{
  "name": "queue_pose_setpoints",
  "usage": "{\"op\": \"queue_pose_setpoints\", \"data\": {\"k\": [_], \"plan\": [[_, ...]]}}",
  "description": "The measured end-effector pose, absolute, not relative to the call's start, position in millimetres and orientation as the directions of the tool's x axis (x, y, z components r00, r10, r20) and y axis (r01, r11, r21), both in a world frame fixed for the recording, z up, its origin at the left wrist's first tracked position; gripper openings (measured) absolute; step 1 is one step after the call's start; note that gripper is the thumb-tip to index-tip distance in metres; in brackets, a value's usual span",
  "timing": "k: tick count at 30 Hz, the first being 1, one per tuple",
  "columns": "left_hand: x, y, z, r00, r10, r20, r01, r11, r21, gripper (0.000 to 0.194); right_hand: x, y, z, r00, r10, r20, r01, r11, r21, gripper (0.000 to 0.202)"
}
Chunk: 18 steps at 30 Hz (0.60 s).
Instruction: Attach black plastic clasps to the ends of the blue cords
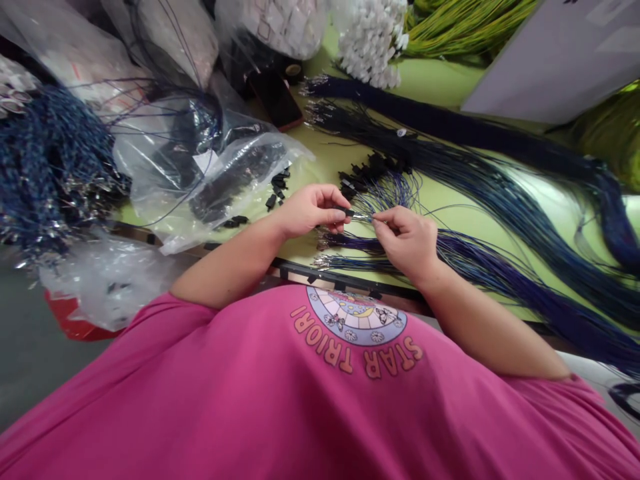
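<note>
Between thumb and fingers, my left hand [316, 211] pinches a small black connector housing [349, 213]. My right hand [407, 240] is closed on a thin wire with a metal terminal [364, 217] at its tip. The terminal points at the housing and meets or nearly meets it; how far in it sits I cannot tell. Just beyond my hands lies a pile of black housings [373, 172] with blue wires [400, 190] attached. Bundles of dark blue wires [465, 257] with bare metal terminals run under and beside my right hand.
A clear plastic bag [235, 177] of black housings lies to the left, with loose housings [278, 189] beside it. Long dark wire bundles [450, 157] stretch across the right. A phone [276, 98], white connectors [373, 43] and yellow-green wires [465, 30] are at the back. The table edge [350, 279] is near my body.
</note>
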<state>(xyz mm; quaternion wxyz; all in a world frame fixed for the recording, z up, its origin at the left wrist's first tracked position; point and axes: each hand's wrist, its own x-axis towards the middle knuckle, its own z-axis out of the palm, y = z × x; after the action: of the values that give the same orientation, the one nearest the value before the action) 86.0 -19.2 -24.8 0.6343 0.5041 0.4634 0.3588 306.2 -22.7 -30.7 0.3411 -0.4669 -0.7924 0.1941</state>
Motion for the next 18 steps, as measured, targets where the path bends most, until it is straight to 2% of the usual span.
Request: {"op": "queue_pose_setpoints", "data": {"k": [8,18], "plan": [[86,-18,-25,0.336,0.918,-0.21,0.0,0.223,0.975,0.025,307,-22,-33,-0.325,0.86,0.393,0.586,0.509,-0.631,0.017],[98,-20,-28,0.36,0.893,-0.271,0.02,0.283,0.959,0.03,298,-24,-40,-0.466,0.815,0.345,0.507,0.565,-0.651,0.019]]}}
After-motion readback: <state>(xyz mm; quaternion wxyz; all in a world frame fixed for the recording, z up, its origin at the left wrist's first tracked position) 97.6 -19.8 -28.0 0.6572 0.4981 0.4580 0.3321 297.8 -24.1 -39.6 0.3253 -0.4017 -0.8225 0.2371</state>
